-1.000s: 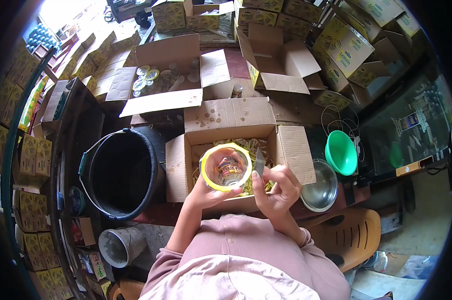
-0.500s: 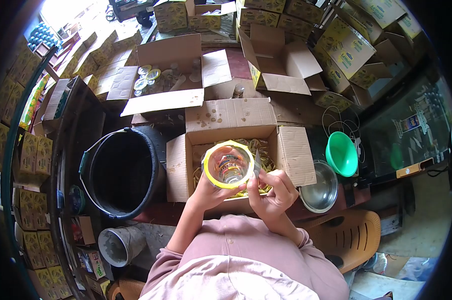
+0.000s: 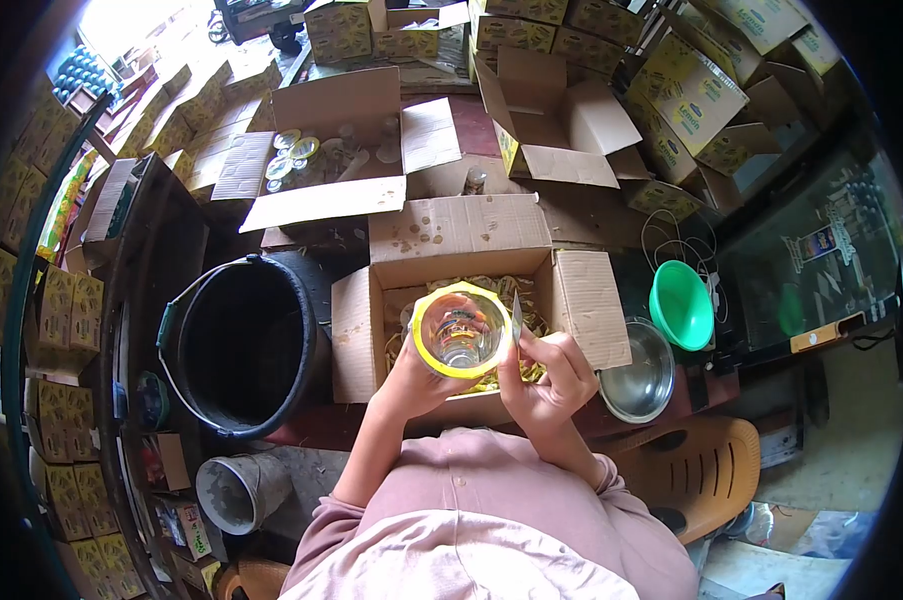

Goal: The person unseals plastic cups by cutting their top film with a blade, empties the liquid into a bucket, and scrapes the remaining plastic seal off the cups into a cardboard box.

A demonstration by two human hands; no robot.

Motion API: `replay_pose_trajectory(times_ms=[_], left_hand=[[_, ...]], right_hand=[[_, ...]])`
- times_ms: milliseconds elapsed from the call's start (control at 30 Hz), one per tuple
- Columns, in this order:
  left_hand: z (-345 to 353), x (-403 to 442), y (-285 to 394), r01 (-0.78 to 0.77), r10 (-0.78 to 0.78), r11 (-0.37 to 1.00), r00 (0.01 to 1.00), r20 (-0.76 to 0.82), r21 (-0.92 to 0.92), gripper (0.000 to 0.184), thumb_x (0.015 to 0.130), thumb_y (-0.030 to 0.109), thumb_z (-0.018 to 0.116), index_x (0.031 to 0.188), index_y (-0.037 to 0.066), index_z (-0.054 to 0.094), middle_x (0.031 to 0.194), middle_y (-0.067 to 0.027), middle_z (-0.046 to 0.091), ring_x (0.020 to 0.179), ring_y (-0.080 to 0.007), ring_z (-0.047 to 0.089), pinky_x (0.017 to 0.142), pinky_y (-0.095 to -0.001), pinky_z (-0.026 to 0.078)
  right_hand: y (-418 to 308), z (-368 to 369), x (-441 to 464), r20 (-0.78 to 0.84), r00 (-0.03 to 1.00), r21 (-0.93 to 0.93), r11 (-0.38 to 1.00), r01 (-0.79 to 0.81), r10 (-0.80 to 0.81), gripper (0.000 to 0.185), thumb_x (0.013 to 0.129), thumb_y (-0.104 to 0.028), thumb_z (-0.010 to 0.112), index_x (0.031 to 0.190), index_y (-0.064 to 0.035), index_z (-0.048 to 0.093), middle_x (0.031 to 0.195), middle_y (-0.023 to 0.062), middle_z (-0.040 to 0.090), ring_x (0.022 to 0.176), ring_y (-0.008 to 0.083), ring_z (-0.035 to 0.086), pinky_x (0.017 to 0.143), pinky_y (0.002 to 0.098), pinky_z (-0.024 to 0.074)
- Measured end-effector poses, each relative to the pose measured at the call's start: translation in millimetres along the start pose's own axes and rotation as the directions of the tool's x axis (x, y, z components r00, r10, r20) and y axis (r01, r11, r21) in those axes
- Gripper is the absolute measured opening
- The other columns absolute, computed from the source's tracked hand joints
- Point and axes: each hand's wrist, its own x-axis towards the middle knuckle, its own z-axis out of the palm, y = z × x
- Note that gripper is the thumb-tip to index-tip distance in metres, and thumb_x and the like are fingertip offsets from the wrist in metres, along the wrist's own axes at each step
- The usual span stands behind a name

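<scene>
My left hand [image 3: 411, 385] is wrapped round a clear glass jar [image 3: 461, 335], holding it with its mouth facing me. A yellow band [image 3: 423, 352] runs round the jar's rim. At the jar's right side, my right hand [image 3: 551, 378] pinches a thin grey knife blade [image 3: 516, 318], its tip pointing up and away from me; the handle is hidden in the fingers. The blade lies close beside the yellow band; I cannot tell whether they touch. Under both hands stands an open cardboard box [image 3: 461, 225] with yellow strips [image 3: 491, 288] inside.
A large black bucket [image 3: 316, 350] stands left of the box. A steel bowl [image 3: 636, 375] and a green bowl [image 3: 681, 305] sit to the right. Behind are a box of jars [image 3: 321, 195], another open box [image 3: 571, 168] and a small glass jar [image 3: 475, 181]. A brown chair [image 3: 711, 470] is at right.
The right thumb has shifted slightly up and right along the rim. The blade now shows more edge-on, and the jar has tilted or turned a little in my left hand.
</scene>
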Motion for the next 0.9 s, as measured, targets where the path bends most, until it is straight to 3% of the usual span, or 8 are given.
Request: replay_pose_trajectory(times_ms=[133,267,467,667,767,900], left_hand=[[-0.6,-3.2,-1.1,-0.011,0.008,0.999,0.998,0.067,0.045,0.075,0.062,0.006,0.077,0.123,0.003,0.034,0.115,-0.0110,0.045,0.108,-0.0218,0.048,0.092,-0.0334,0.041],[-1.1,-0.1,-0.1,0.029,-0.022,0.997,0.994,0.106,-0.066,0.076,0.063,0.007,0.076,0.124,0.003,0.032,0.116,-0.0107,0.041,0.109,-0.0214,0.046,0.093,-0.0331,0.040],[3.0,-3.7,-9.4,-0.001,0.003,0.988,1.000,0.010,-0.151,0.072,0.067,0.009,0.075,0.122,0.004,0.029,0.115,-0.0098,0.032,0.113,-0.0221,0.041,0.093,-0.0341,0.040],[1.3,-3.6,-9.5,-0.028,0.032,0.990,0.999,0.025,-0.141,0.072,0.067,0.009,0.075,0.120,0.004,0.026,0.113,-0.0102,0.033,0.109,-0.0215,0.045,0.090,-0.0325,0.043],[-5.6,-3.3,-6.2,-0.110,0.099,0.989,0.989,0.112,0.098,0.072,0.066,0.007,0.074,0.119,0.004,0.025,0.112,-0.0110,0.036,0.108,-0.0216,0.047,0.087,-0.0326,0.045],[-7.1,-0.5,-4.2,-0.055,0.059,0.997,0.994,0.090,-0.047,0.071,0.064,0.006,0.073,0.119,0.004,0.029,0.111,-0.0106,0.041,0.103,-0.0199,0.049,0.087,-0.0324,0.045]], right_hand=[[4.8,-0.4,0.7,0.016,0.999,0.038,0.999,-0.036,0.036,0.025,0.061,0.004,0.068,0.086,-0.0023,0.066,0.061,0.0040,0.053,0.050,0.0119,0.052,0.046,0.0227,0.0423],[4.1,-2.8,3.6,0.050,0.993,0.066,0.992,-0.106,0.103,0.025,0.063,0.005,0.068,0.087,-0.0022,0.066,0.062,0.0042,0.054,0.049,0.0100,0.051,0.045,0.0219,0.0419],[3.6,-1.6,1.6,0.035,0.995,0.084,0.992,-0.097,0.094,0.024,0.065,0.005,0.068,0.087,-0.0024,0.066,0.063,0.0042,0.054,0.049,0.0097,0.051,0.045,0.0217,0.0419],[3.8,-1.9,2.0,0.030,0.997,0.062,0.995,-0.076,0.074,0.023,0.065,0.005,0.067,0.086,-0.0021,0.066,0.062,0.0040,0.054,0.050,0.0098,0.051,0.045,0.0219,0.0421],[6.7,-2.8,3.2,0.041,0.997,0.058,0.996,-0.072,0.070,0.022,0.065,0.005,0.068,0.086,-0.0026,0.066,0.062,0.0040,0.054,0.050,0.0098,0.052,0.045,0.0217,0.0419],[8.0,-9.2,8.5,0.107,0.984,0.109,0.982,-0.152,0.141,0.022,0.065,0.004,0.068,0.085,-0.0033,0.066,0.061,0.0035,0.054,0.050,0.0099,0.052,0.045,0.0215,0.0420]])
